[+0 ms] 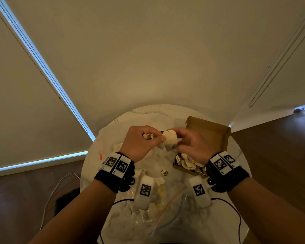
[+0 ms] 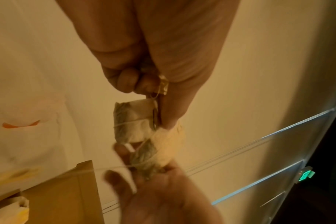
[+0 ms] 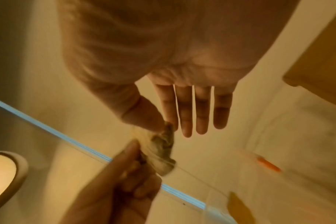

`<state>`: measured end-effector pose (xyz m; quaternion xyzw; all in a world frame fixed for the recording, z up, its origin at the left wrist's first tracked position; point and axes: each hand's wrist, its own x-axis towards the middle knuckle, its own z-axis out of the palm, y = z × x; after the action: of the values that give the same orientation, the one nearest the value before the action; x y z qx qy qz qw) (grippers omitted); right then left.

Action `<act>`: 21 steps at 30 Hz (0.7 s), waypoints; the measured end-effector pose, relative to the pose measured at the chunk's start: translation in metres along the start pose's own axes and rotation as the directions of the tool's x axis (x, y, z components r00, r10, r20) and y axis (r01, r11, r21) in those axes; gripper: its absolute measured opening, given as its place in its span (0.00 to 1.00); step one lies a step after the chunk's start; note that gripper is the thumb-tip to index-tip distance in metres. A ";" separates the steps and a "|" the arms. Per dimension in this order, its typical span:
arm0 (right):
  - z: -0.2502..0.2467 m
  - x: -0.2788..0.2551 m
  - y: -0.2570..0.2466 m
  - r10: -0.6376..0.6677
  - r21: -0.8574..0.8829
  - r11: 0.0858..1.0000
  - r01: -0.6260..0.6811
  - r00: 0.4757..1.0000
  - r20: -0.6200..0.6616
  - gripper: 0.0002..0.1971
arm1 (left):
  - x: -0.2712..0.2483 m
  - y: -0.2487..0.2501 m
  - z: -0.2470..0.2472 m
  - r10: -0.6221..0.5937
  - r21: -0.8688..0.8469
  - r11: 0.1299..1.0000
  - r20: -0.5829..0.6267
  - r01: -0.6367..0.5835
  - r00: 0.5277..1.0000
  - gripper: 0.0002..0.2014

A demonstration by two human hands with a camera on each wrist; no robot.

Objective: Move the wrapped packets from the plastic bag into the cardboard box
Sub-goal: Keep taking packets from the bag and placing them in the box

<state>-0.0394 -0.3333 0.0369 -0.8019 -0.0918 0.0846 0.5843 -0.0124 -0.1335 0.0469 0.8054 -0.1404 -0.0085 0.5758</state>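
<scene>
Both hands are raised over the round marble table (image 1: 148,115). My left hand (image 1: 153,139) is curled and pinches a pale wrapped packet (image 1: 169,139) with a string on it (image 2: 132,121). It also holds more crumpled packets (image 1: 149,136) in its palm. My right hand (image 1: 179,138) pinches a second packet (image 3: 163,139) between thumb and forefinger, with its other fingers (image 3: 202,115) straight. The two packets touch, joined by thread (image 2: 157,153). The open cardboard box (image 1: 211,132) stands at right, with several packets (image 1: 187,162) inside. The clear plastic bag (image 1: 158,213) lies near me.
Loose packets (image 1: 141,171) and a small red-and-green tag (image 1: 164,172) lie on the table between bag and box. An orange scrap (image 1: 101,156) sits by the left edge. Black cables run off my wrists. A wall stands just behind the table.
</scene>
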 end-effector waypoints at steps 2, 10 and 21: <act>0.012 0.002 0.012 0.060 -0.005 0.998 -0.060 0.990 0.126 0.20 | 0.003 0.004 -0.001 -0.010 0.006 1.000 0.001 0.010 1.000 0.06; 0.047 0.005 0.037 0.269 0.261 0.903 -0.341 0.923 0.276 0.08 | 0.014 0.009 -0.006 -0.093 0.063 0.993 -0.043 0.095 0.995 0.06; 0.034 -0.012 0.049 0.215 0.220 0.947 -0.236 0.970 0.115 0.06 | 0.020 0.002 -0.005 -0.146 0.104 0.983 -0.049 0.150 0.988 0.05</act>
<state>-0.0570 -0.3197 -0.0200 -0.7287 -0.0151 0.1968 0.6558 0.0074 -0.1342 0.0536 0.8435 -0.0687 -0.0272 0.5320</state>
